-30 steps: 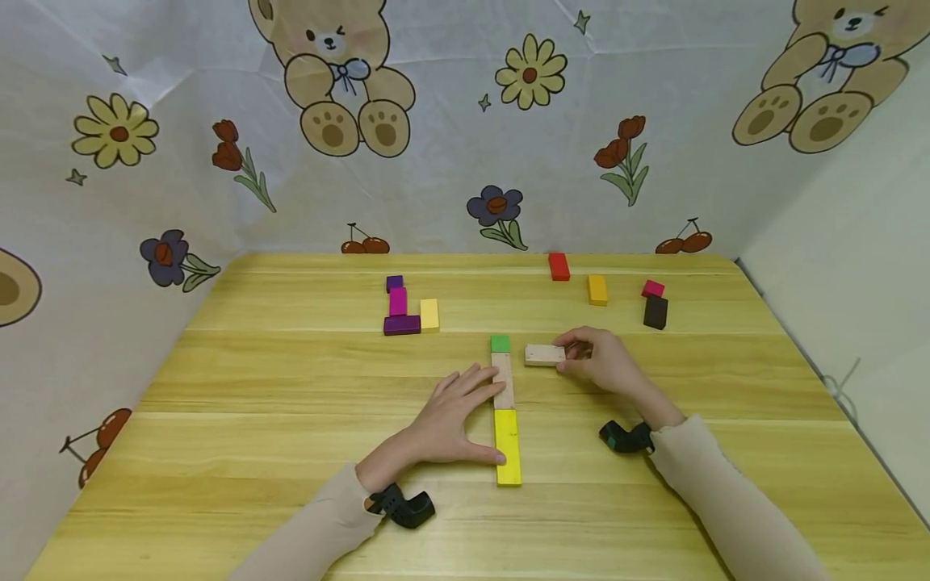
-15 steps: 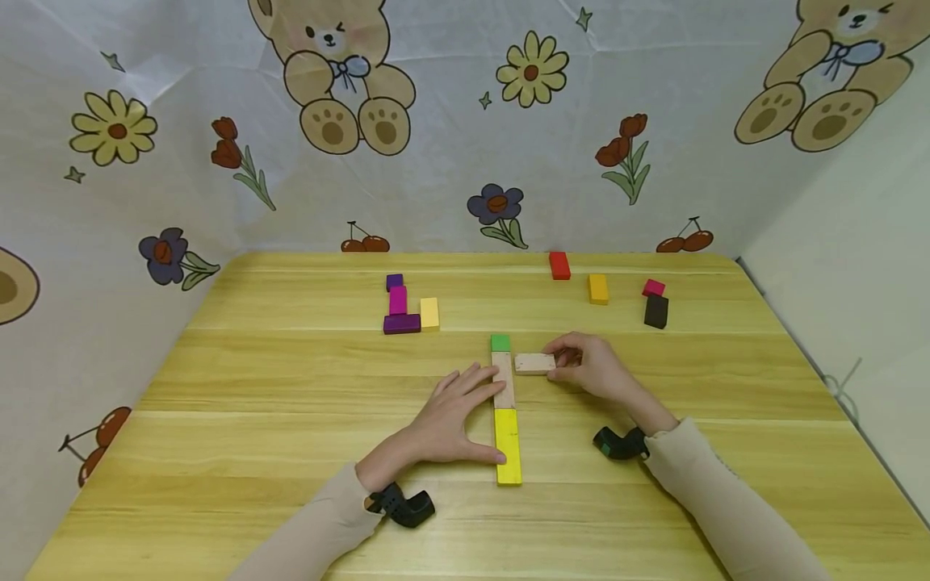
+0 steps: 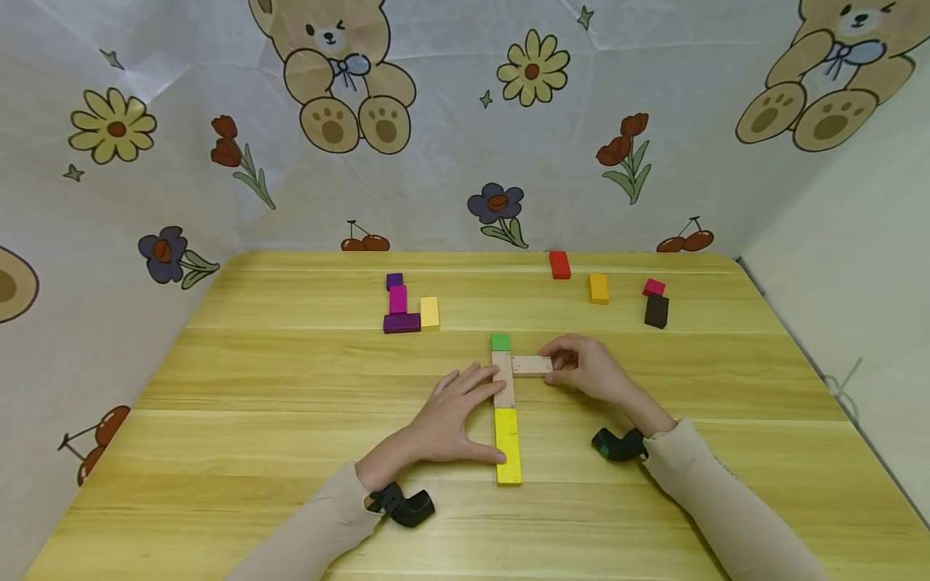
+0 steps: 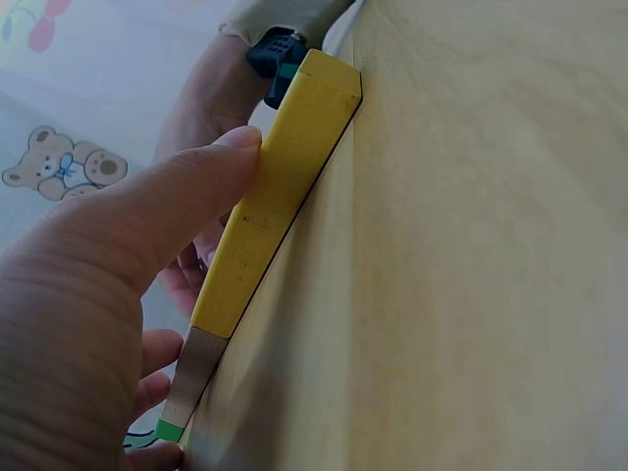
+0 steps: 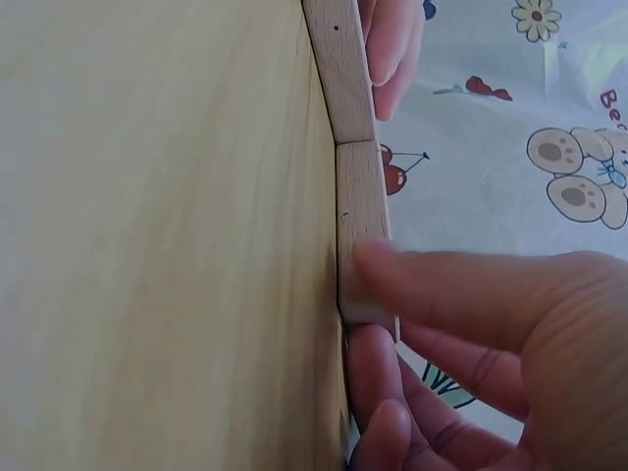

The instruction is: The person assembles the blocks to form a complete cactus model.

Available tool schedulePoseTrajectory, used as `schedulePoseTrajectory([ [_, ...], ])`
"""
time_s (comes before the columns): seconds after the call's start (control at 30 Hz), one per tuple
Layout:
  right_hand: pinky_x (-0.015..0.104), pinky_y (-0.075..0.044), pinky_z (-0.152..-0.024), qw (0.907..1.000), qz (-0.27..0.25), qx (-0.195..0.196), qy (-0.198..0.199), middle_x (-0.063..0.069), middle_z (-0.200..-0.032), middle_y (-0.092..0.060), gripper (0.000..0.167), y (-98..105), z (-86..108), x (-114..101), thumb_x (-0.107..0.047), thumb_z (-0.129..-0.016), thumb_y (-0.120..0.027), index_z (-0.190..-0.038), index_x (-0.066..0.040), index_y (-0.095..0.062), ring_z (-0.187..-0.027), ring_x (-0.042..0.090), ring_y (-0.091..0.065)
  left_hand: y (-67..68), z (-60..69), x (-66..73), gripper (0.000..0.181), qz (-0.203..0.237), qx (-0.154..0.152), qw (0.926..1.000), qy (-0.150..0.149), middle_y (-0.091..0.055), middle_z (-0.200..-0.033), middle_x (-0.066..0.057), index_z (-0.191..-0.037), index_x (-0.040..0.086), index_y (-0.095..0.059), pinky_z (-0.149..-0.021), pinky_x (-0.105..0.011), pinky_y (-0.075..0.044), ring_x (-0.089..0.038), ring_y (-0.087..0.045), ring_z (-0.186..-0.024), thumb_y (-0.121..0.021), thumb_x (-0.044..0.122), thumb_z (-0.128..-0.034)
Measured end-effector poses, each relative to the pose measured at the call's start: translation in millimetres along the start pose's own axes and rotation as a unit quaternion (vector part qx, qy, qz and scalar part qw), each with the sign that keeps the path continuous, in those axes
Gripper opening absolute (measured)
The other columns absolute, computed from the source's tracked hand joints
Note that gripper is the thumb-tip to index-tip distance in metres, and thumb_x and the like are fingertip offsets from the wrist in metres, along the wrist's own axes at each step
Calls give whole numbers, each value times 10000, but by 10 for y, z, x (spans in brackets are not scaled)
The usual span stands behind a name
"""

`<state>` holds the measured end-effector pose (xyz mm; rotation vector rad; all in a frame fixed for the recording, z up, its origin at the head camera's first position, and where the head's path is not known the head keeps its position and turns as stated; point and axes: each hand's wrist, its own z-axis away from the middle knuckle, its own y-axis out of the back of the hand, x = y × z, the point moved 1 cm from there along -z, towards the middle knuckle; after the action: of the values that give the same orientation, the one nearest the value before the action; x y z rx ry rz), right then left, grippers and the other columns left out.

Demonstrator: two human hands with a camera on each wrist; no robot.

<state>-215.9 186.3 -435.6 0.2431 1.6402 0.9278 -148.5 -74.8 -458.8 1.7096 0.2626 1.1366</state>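
A column of blocks lies on the table: green (image 3: pixel 500 343) at the far end, plain wood (image 3: pixel 507 395) in the middle, yellow (image 3: pixel 511 436) nearest. The left hand (image 3: pixel 454 415) rests along its left side with fingers spread, fingertips on the plain block and thumb on the yellow one (image 4: pixel 265 196). The right hand (image 3: pixel 592 369) pinches the outer end of a second plain wooden block (image 3: pixel 530 366), which lies crosswise against the column's right side. In the right wrist view, that block (image 5: pixel 358 196) meets the other plain one (image 5: pixel 339 59) end to side.
Dark purple (image 3: pixel 402 323), magenta (image 3: pixel 398 299), violet (image 3: pixel 395 281) and pale yellow (image 3: pixel 429 314) blocks stand back left. Red (image 3: pixel 559 265), orange (image 3: pixel 598 289), pink (image 3: pixel 654 287) and black (image 3: pixel 656 311) blocks are back right. A printed cloth (image 3: pixel 436 186) hangs behind the table.
The right hand has slid its plain block leftward and slightly nearer the person, from a gap beside the column to contact with it. The left hand has stayed in place.
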Motion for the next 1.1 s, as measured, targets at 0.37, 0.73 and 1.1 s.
schedulePoseTrajectory([
  [0.37, 287, -517, -750, 9993, 166, -26, -333, 217, -1200, -617, 531, 383, -112, 140, -147, -856, -760, -1326, 7, -566, -929, 274, -633, 15, 5, -10, 997, -34, 36, 10000, -44, -206, -1635, 11, -1521, 175, -369, -1229, -512, -77, -258, -120, -1526, -779, 594, -715],
  [0.73, 518, -494, -930, 9844, 208, 1022, -1414, 296, -1447, -374, 783, 826, -512, 385, -135, -892, -716, -1532, -31, -276, -1169, 420, -512, 7, 12, -21, 994, 3, 52, 10000, -38, -207, -1635, 8, -1515, 165, -379, -1229, -513, -70, -263, -118, -1526, -784, 590, -712],
  [1.1, 596, -316, -1122, 9789, 414, 574, -1916, 326, -1548, -209, 903, 897, -729, 591, -167, -882, -717, -1544, 37, -138, -1347, 494, -346, -10, -1, -13, 997, -27, 7, 10000, -53, -202, -1637, 15, -1522, 176, -367, -1231, -505, -67, -253, -110, -1527, -774, 600, -718],
])
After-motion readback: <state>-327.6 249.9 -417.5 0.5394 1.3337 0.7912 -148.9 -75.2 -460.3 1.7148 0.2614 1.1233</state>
